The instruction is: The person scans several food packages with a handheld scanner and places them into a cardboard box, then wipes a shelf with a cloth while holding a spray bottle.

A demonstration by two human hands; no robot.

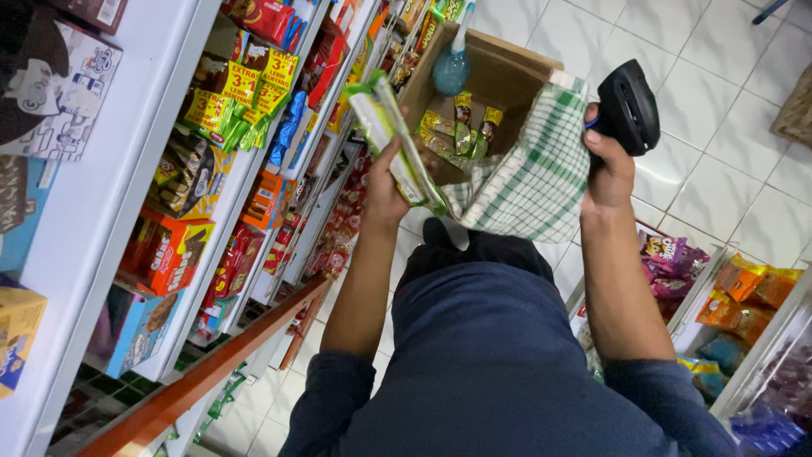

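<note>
From the head camera I see my left hand [385,190] raised toward twelve o'clock, its grip clenched around a few flat green-and-white packets [393,140] that stand on edge, just at the near rim of an open cardboard box [507,76]. My right hand [611,165], at two o'clock, has its grip closed on a black handheld scanner [630,106] and also pinches a green-and-white checked cloth [533,173], which hangs down over the box's near right corner. Inside the box lie several green and yellow sachets [461,127], and a blue bottle with a pale neck [452,63] stands in the far left corner. At nine to eleven o'clock run white shelves [110,186] packed with red, orange and yellow boxes; yellow price tags with red print [241,89] hang at eleven. At four o'clock a low rack holds purple and orange snack bags [702,279]. The floor [727,178] is white tile.
</note>
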